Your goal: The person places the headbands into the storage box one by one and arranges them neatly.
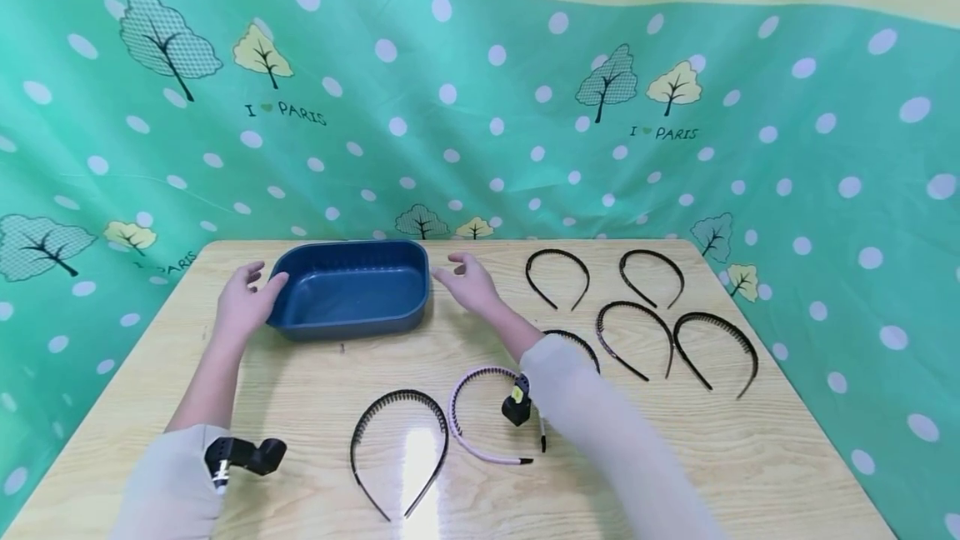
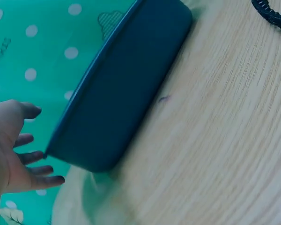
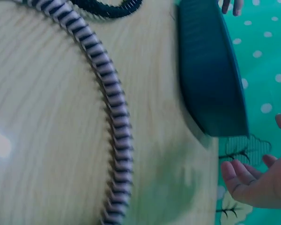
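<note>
An empty blue plastic basin (image 1: 352, 294) stands at the back left of the table between the two hands. My left hand (image 1: 246, 300) is at its left end, the thumb overlapping the rim in the head view. In the left wrist view, spread fingers of the left hand (image 2: 18, 150) appear by a corner of the basin (image 2: 117, 89). Just off the right end, my right hand (image 1: 471, 282) has its fingers loosely bent around nothing. The right wrist view has the right hand (image 3: 262, 180) apart from the basin (image 3: 210, 70).
A black toothed headband (image 1: 405, 395) and a lilac headband (image 1: 487, 458) lie at the front. Another black headband (image 1: 573, 336) is partly behind my right sleeve. Several more lie at the right, including a black headband (image 1: 557, 252) at the back. A polka-dot curtain (image 1: 480, 90) hangs behind.
</note>
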{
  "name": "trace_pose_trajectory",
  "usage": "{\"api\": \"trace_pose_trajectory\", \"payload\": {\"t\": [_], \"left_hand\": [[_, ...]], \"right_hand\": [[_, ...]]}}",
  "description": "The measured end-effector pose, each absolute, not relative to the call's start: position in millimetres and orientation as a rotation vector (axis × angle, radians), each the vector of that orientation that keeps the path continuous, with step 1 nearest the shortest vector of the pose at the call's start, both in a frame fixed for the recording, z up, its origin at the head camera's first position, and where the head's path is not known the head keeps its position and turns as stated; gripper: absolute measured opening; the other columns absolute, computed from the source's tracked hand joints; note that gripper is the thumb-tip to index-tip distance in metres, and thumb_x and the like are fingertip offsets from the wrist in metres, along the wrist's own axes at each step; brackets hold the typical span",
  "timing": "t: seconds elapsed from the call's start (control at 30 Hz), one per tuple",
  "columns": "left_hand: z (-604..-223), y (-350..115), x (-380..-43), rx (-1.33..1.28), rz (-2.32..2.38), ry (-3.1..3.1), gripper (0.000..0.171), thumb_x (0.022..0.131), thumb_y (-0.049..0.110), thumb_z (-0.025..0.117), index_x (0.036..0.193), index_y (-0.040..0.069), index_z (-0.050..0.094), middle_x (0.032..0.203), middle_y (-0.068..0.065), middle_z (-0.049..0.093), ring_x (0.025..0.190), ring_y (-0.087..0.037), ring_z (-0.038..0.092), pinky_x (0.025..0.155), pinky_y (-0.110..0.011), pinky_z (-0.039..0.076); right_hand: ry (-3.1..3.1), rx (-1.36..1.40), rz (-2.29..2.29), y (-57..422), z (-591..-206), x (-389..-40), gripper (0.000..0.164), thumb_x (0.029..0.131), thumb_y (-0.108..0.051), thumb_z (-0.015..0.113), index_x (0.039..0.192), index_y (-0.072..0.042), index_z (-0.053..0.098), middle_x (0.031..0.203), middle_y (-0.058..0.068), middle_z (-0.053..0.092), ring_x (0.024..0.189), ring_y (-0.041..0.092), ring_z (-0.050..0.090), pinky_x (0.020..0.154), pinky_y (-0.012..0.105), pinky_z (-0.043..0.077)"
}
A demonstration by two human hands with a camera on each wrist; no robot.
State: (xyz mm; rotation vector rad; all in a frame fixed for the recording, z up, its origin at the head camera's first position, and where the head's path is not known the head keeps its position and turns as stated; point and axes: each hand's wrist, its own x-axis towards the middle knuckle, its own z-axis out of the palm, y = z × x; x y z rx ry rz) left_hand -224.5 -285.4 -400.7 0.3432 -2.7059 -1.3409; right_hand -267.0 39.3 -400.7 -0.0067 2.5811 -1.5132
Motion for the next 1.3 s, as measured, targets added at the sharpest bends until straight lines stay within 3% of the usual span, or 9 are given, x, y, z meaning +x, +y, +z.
{"api": "trace_pose_trajectory", "payload": {"t": [0.17, 0.27, 0.4, 0.47, 0.6, 0.7, 1.0, 1.17, 1.3], "left_hand": [[-411.7, -293.1, -225.0, 0.445, -1.518, -2.722, 0.076, 0.096, 0.046, 0.039, 0.147, -0.004, 0.014, 0.146, -0.035, 0.023, 0.130, -0.051, 0.031, 0.100, -0.055, 0.040], [-418.1, -292.9, -226.1, 0.510, -1.615, -2.685, 0.072, 0.096, 0.043, 0.040, 0.148, -0.002, 0.016, 0.145, -0.034, 0.027, 0.125, -0.046, 0.042, 0.081, -0.038, 0.055], [-424.6, -293.2, -226.8, 0.532, -1.685, -2.637, 0.064, 0.098, 0.035, 0.038, 0.148, 0.001, 0.018, 0.144, -0.034, 0.030, 0.113, -0.037, 0.052, 0.061, -0.018, 0.051], [-426.4, -294.0, -226.3, 0.495, -1.694, -2.646, 0.061, 0.100, 0.032, 0.036, 0.148, 0.000, 0.017, 0.143, -0.034, 0.031, 0.106, -0.030, 0.055, 0.062, -0.016, 0.051], [-427.0, -294.6, -226.0, 0.452, -1.706, -2.656, 0.059, 0.100, 0.031, 0.035, 0.148, 0.001, 0.017, 0.142, -0.034, 0.032, 0.094, -0.015, 0.057, 0.064, -0.017, 0.053], [-427.6, -295.5, -226.4, 0.406, -1.724, -2.656, 0.057, 0.100, 0.027, 0.035, 0.148, 0.002, 0.017, 0.141, -0.035, 0.033, 0.089, -0.010, 0.058, 0.065, -0.018, 0.054], [-425.6, -285.7, -228.4, 0.250, -1.812, -2.631, 0.059, 0.100, 0.025, 0.037, 0.149, 0.004, 0.014, 0.139, -0.037, 0.033, 0.079, 0.000, 0.057, 0.067, -0.021, 0.055], [-425.9, -273.0, -229.6, 0.193, -1.850, -2.628, 0.058, 0.100, 0.023, 0.038, 0.150, 0.005, 0.013, 0.138, -0.037, 0.033, 0.080, -0.004, 0.059, 0.065, -0.021, 0.055], [-426.1, -261.9, -230.6, 0.166, -1.837, -2.649, 0.057, 0.100, 0.022, 0.037, 0.150, 0.006, 0.013, 0.138, -0.037, 0.034, 0.090, -0.018, 0.061, 0.066, -0.021, 0.055]], "right_hand": [[2.480, 0.045, -1.575, 22.7, -412.7, -262.3, 0.056, 0.090, -0.038, 0.060, 0.137, -0.012, 0.043, 0.127, 0.016, 0.054, 0.105, 0.028, 0.057, 0.080, 0.035, 0.053], [2.430, 0.071, -1.613, 16.3, -419.1, -260.2, 0.057, 0.090, -0.037, 0.060, 0.137, -0.011, 0.043, 0.126, 0.016, 0.054, 0.093, 0.024, 0.059, 0.069, 0.029, 0.052], [2.396, 0.091, -1.650, 9.3, -425.3, -259.5, 0.055, 0.089, -0.037, 0.061, 0.135, -0.011, 0.045, 0.121, 0.015, 0.057, 0.082, 0.020, 0.057, 0.060, 0.025, 0.048], [2.400, 0.093, -1.650, 6.3, -427.1, -259.2, 0.053, 0.090, -0.036, 0.061, 0.135, -0.011, 0.046, 0.120, 0.014, 0.058, 0.087, 0.020, 0.058, 0.063, 0.026, 0.049], [2.404, 0.119, -1.652, 2.0, -428.8, -258.8, 0.048, 0.092, -0.029, 0.058, 0.135, -0.010, 0.046, 0.126, 0.015, 0.056, 0.112, 0.024, 0.056, 0.086, 0.033, 0.051], [2.392, 0.142, -1.670, 1.1, -429.3, -259.5, 0.046, 0.094, -0.025, 0.055, 0.136, -0.009, 0.045, 0.130, 0.016, 0.054, 0.119, 0.027, 0.052, 0.098, 0.039, 0.046], [2.400, 0.138, -1.674, 17.2, -422.3, -260.8, 0.044, 0.095, -0.020, 0.052, 0.135, -0.006, 0.044, 0.125, 0.015, 0.056, 0.116, 0.026, 0.055, 0.096, 0.037, 0.048], [2.416, 0.147, -1.645, 32.2, -418.6, -260.3, 0.044, 0.096, -0.020, 0.051, 0.136, -0.006, 0.043, 0.126, 0.015, 0.055, 0.117, 0.027, 0.054, 0.097, 0.038, 0.047], [2.414, 0.147, -1.639, 45.5, -417.3, -259.9, 0.044, 0.096, -0.020, 0.051, 0.136, -0.005, 0.043, 0.126, 0.016, 0.055, 0.116, 0.028, 0.053, 0.096, 0.038, 0.047]]}}
